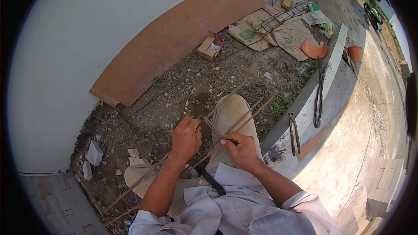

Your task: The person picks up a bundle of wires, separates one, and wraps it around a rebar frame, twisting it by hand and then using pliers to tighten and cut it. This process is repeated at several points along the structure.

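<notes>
A narrow cage of long rebar rods (130,188) lies slantwise across my lap and knee. A small bent metal stirrup (212,126) spans its rods between my hands. My left hand (187,138) is closed at the stirrup's left end; its fingertips are partly hidden. My right hand (241,150) pinches the stirrup near its lower right corner, thumb pressed against the finger. To the right, pincers (294,134) with dark handles rest on the concrete ledge. A bundle of dark tie wire (321,91) hangs over the same ledge.
A brown board (183,35) leans on the white wall. On the dirt stand a small cardboard box (210,46) and paper sacks (289,39), with another rebar cage (287,15) over them. An orange bucket (355,53) and a sand pile (333,2) are farther off. Grey block pieces (94,153) lie left.
</notes>
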The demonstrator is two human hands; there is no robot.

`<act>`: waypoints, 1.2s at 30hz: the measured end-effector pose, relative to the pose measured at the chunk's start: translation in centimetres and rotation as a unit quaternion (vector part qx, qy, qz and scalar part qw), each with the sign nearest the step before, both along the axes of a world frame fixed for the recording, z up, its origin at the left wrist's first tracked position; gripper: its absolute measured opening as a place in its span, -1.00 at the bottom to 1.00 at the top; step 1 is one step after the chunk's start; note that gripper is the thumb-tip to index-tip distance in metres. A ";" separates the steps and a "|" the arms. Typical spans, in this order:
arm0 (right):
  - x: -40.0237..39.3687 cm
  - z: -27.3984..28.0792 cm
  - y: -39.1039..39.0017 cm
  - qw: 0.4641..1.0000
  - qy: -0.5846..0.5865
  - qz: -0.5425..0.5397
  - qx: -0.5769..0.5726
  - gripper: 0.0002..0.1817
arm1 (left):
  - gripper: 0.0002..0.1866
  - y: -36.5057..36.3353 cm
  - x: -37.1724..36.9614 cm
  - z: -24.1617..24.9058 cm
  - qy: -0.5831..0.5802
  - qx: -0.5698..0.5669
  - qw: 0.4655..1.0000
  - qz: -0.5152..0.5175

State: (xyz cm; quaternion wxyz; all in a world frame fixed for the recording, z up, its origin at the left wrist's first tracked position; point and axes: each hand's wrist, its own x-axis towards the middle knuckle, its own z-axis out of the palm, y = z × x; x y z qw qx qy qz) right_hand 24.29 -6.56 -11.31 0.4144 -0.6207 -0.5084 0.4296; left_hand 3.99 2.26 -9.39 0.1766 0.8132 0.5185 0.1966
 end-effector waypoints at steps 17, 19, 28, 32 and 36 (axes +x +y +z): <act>0.1 -1.0 0.2 0.999 -0.028 0.007 0.024 -0.81 | -0.81 2.5 1.1 1.1 -0.081 -0.282 0.943 0.158; 0.2 -1.0 0.2 0.999 -0.025 0.005 0.028 -0.80 | -0.81 2.9 1.3 0.6 -0.076 -0.277 0.945 0.159; 0.2 -1.0 0.2 0.999 -0.020 0.002 0.042 -0.80 | -0.83 3.2 1.0 -0.6 -0.107 -0.287 0.938 0.161; 0.1 -1.4 0.2 0.999 -0.022 0.002 0.041 -0.80 | -0.84 3.4 0.5 -0.7 -0.120 -0.308 0.930 0.159; 0.2 -1.0 0.2 0.999 -0.016 0.008 0.033 -0.81 | -0.88 3.6 0.2 0.2 -0.144 -0.329 0.920 0.156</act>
